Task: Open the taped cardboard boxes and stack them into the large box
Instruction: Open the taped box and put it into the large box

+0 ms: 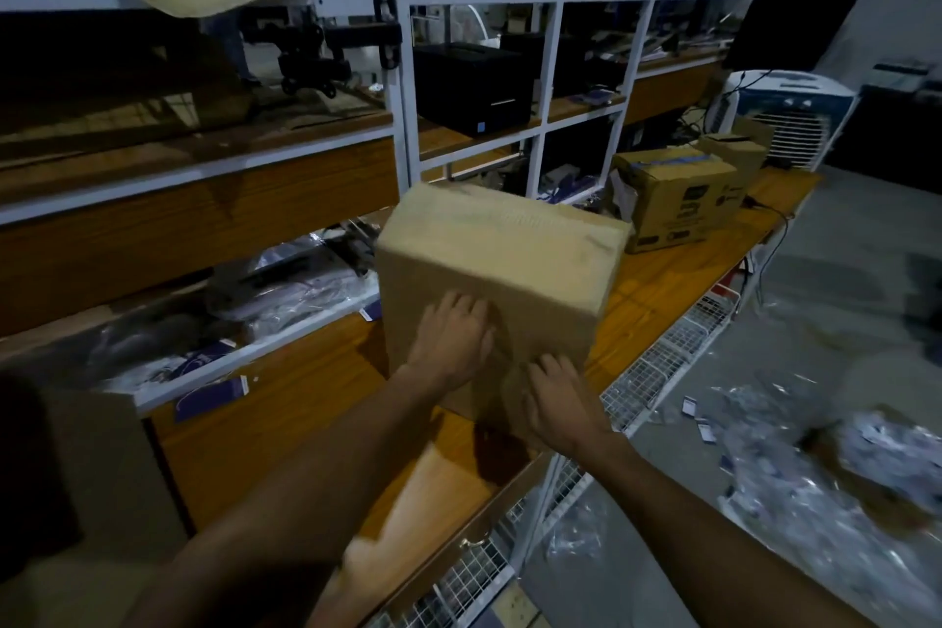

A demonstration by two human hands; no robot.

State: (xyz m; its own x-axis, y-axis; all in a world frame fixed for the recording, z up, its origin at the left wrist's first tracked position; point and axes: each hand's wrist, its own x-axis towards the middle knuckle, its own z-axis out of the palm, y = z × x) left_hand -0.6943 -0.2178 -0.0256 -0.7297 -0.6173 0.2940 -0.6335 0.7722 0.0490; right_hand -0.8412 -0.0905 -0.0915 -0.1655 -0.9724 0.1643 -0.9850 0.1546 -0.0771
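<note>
On the wooden worktop (285, 428), near its front edge, one plain cardboard box (502, 260) stands with its near face toward the person; motion blur suggests it is tilting or being turned. Both hands lie on that face: the left hand (451, 339) presses flat with fingers spread, and the right hand (558, 400) rests lower with fingers extended; neither grip is closed around anything. Risk 1: the box sits close to the worktop edge, so a strong pull or rotation could tip it onto the floor. Risk 2: flat palms give friction only, so the box may slip during turning. Risk 3: the tape seam is not visible from this angle, so the wrong face may be worked. Count: three cardboard boxes on the worktop, namely the one being handled, a printed box with blue tape (678, 196) farther right, and a smaller box (736, 151) just behind it. A dark carton (76, 474) at the left may be the large box; this cannot be confirmed.
</note>
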